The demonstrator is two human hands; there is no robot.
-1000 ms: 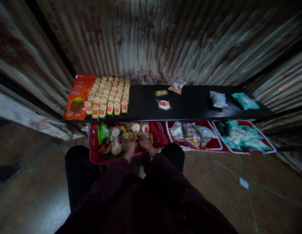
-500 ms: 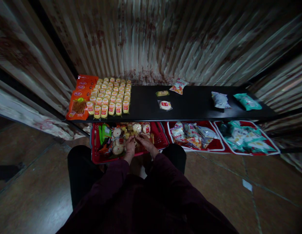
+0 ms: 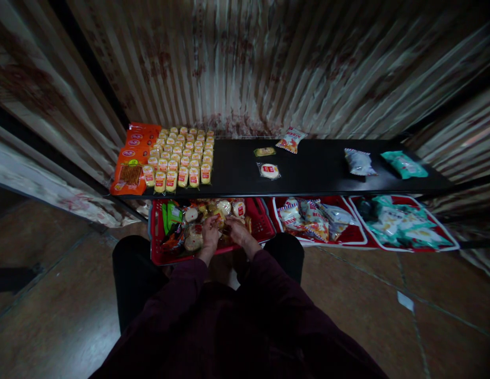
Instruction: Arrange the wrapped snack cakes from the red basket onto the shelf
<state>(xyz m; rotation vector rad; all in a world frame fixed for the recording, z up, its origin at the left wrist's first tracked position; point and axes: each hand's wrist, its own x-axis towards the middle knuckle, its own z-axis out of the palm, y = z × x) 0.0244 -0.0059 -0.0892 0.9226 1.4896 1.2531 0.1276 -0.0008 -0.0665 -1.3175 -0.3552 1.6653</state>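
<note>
Both of my hands are in the red basket [image 3: 264, 227] below the shelf, close together over the loose packaged snacks. My left hand [image 3: 210, 234] is closed on a small yellow packaged cake [image 3: 217, 216], which shows above its fingertips. Close by on the right, my right hand [image 3: 238, 232] has its fingers bent inward; what they hold, if anything, is too dark to make out. Around them lie round white packaged biscuits [image 3: 239, 209], a green packet [image 3: 174, 213] and larger pale round packs [image 3: 193, 239].
On the black shelf [image 3: 233, 168], rows of yellow packaged cakes [image 3: 177, 155] stand beside an orange bag [image 3: 130, 158]. Farther right lie a single round biscuit pack [image 3: 269, 170], a red-and-white bag [image 3: 291, 140] and a teal bag [image 3: 404, 165]. Two more baskets [image 3: 358, 223] hold bagged snacks.
A yellow packaged cake now shows in my left hand, raised slightly among the snacks. My right hand stays close beside it. The whole view has shifted slightly.
</note>
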